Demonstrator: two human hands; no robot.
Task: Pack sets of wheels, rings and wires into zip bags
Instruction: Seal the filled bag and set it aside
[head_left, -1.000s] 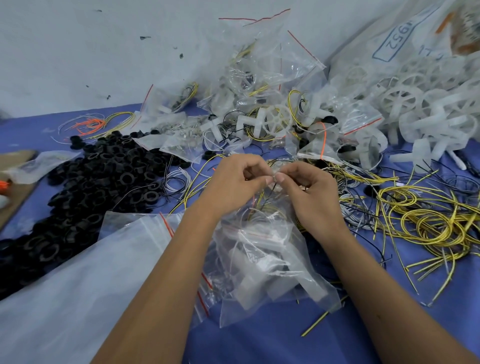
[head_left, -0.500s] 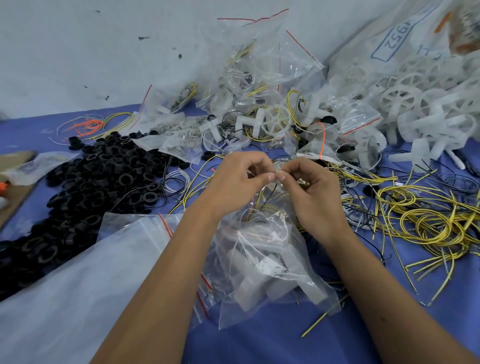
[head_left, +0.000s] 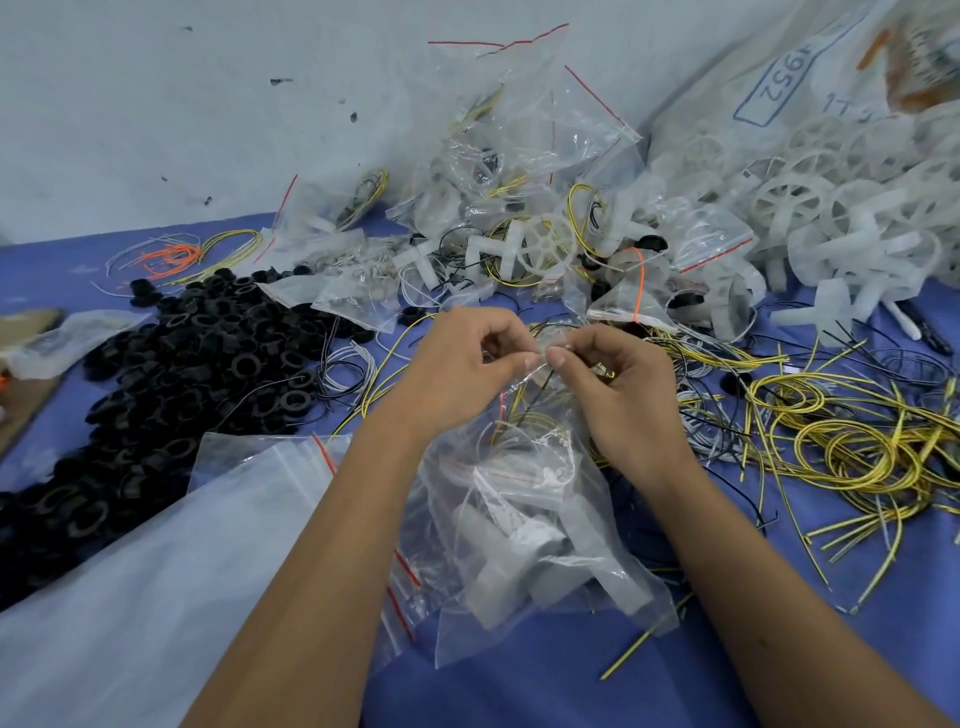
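Clear plastic zip bag hangs from both hands over the blue table, its mouth up and away from the body, its closed bottom sagging toward the person. Left hand pinches the mouth edge w/ thumb and forefinger; right hand pinches the same edge just beside it, thumbs nearly touching, other fingers curled. So both hands are closed on the bag top, neither free.

Inside the bag: white wheel parts low down, yellow and pale wire loops higher, near the mouth. Can't tell if a black ring is in there, too blurred.

Key relation: the seal strip runs left to right between the two pinches, roughly crosswise to the forearms, and the bag's long axis drops from the fingertips back toward the body. My guess is the step in hand is pressing the zip shut, so fingers would need to slide outward along that strip, left hand to the left end, right hand to the right. Hands look equally near; neither has the edge.

Black rings heaped to the left, loose yellow wires to the right, white wheels far right, finished bags piled beyond the hands by the wall
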